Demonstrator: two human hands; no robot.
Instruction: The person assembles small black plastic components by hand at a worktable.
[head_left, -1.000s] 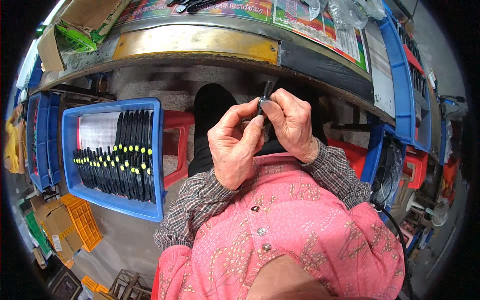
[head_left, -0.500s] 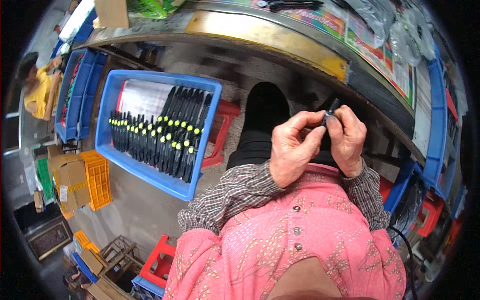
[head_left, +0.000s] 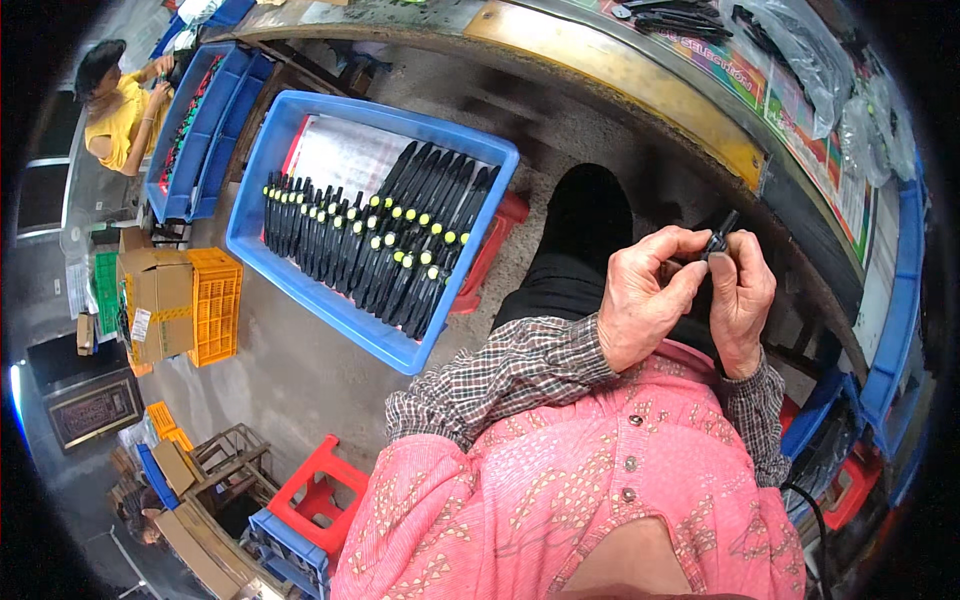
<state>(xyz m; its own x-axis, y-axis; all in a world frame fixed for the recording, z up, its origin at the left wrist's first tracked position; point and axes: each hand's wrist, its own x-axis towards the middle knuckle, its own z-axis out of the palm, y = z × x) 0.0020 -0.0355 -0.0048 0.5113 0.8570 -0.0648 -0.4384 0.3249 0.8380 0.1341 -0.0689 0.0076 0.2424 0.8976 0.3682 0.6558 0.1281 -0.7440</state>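
A small, slim black piece (head_left: 724,230) is pinched between the fingertips of both my hands, its narrow end poking up past them. My left hand (head_left: 640,300) grips it from one side with bent fingers and thumb. From the other side my right hand (head_left: 743,305) closes thumb and fingers on it. Fingers cover most of the piece, so its exact kind cannot be made out. To the left, a blue plastic tub (head_left: 505,180) holds rows of long black pieces (head_left: 385,215) with round yellow-green dots, partly lying on a white sheet (head_left: 345,150).
A workbench with a yellow metal edge strip (head_left: 630,85) runs ahead, bearing plastic bags (head_left: 800,60) and black parts (head_left: 680,20). A red stool (head_left: 490,250) stands beneath the tub, another red stool (head_left: 320,495) behind-left. Orange crates (head_left: 213,310) and a person in yellow (head_left: 125,125) are farther left.
The whole view has swung, so tub, bench and hands appear farther right. Both hands keep their pinch on the small black piece, with slight finger shifts.
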